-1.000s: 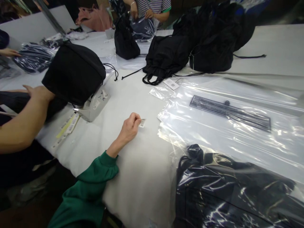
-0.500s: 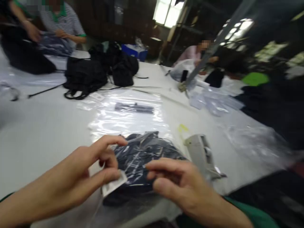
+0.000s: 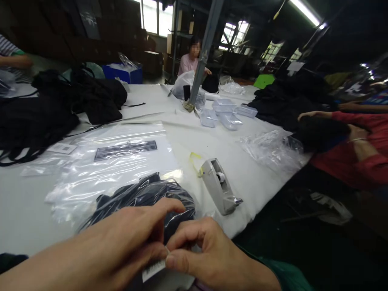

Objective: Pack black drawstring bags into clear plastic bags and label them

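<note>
At the bottom middle, my left hand (image 3: 141, 232) pinches a small white label with dark print (image 3: 154, 270) between thumb and fingers. My right hand (image 3: 209, 252) meets it there, thumb and forefinger closed on the label's upper right corner. Beneath and beyond both hands lies a dark folded item in a clear plastic bag (image 3: 142, 194), partly covered by my left hand. Flat clear bags (image 3: 121, 169) with a dark striped print lie past it. A grey tape dispenser (image 3: 216, 184) stands to the right of my hands.
Black bags with cords (image 3: 91, 95) are heaped at the left. Clear plastic boxes (image 3: 226, 113) sit near a metal post (image 3: 204, 52). Crumpled plastic (image 3: 273, 147) lies near the table's right edge. A co-worker's red sleeve (image 3: 360, 149) is at the right; another person sits beyond the post.
The view has swung right, bringing a red-sleeved co-worker into sight. My right hand has come over to my left and now grips the label's corner too.
</note>
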`<state>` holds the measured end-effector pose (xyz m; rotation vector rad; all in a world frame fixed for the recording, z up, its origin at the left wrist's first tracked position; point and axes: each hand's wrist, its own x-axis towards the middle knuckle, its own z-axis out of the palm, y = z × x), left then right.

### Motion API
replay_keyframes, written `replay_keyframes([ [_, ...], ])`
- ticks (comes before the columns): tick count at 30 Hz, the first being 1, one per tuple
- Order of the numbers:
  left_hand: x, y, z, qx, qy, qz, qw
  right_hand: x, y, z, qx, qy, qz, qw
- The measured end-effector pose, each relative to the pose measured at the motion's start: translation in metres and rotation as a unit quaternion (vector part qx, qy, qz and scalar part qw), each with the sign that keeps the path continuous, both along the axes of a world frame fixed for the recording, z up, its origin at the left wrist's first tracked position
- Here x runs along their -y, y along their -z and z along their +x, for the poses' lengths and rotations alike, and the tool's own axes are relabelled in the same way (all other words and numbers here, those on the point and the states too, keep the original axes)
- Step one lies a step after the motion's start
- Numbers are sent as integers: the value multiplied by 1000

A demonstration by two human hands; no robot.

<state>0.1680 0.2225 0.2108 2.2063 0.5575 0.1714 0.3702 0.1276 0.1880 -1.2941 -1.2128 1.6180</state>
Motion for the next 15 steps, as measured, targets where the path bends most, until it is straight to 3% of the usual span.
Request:
replay_keyframes([
  [4,-19,0,50,-27,78,-43,996,1,4,35,50,51,34,997],
  [7,-55,20,97,-2,96,-36,995,3,14,71,108,141,53,983],
  [9,-89,50,134,13,79,38,996,5,25,96,120,224,41,966],
  [11,-123,91,172,16,69,119,990,8,38,117,111,309,19,944],
  [15,-172,167,238,84,50,-3,995,13,60,140,89,398,-14,913],
])
